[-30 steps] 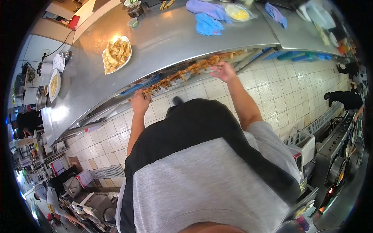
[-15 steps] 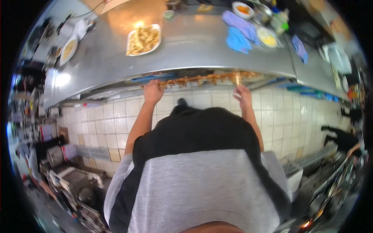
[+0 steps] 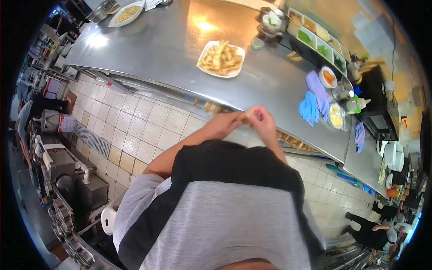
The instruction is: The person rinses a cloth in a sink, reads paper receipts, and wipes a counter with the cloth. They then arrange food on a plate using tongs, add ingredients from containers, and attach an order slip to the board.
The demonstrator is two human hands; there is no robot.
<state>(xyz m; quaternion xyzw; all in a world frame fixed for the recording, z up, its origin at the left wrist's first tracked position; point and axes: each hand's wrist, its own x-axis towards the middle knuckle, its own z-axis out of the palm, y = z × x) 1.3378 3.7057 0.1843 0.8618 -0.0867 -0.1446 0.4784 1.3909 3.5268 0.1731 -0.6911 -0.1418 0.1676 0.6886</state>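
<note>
My left hand (image 3: 223,125) and my right hand (image 3: 262,121) meet in front of the counter edge. Their fingers are closed around a small yellowish-brown piece (image 3: 243,117), too small to identify. Below the counter edge, a row of brown clipped pieces (image 3: 292,140) runs to both sides of my hands, which partly hide it. A white dish of fried strips (image 3: 221,59) sits on the steel counter (image 3: 162,54), just beyond my hands.
A plate of chopped food (image 3: 128,15) lies at the back left. On the right are a blue cloth (image 3: 309,109), a purple cloth (image 3: 318,90), a bowl of orange food (image 3: 328,77) and garnish trays (image 3: 321,47). A co-worker (image 3: 375,231) is at the lower right.
My hands have left their wide-apart positions along the brown row and come together, fingers closed on a small piece. The view has turned, showing more of the counter's right side.
</note>
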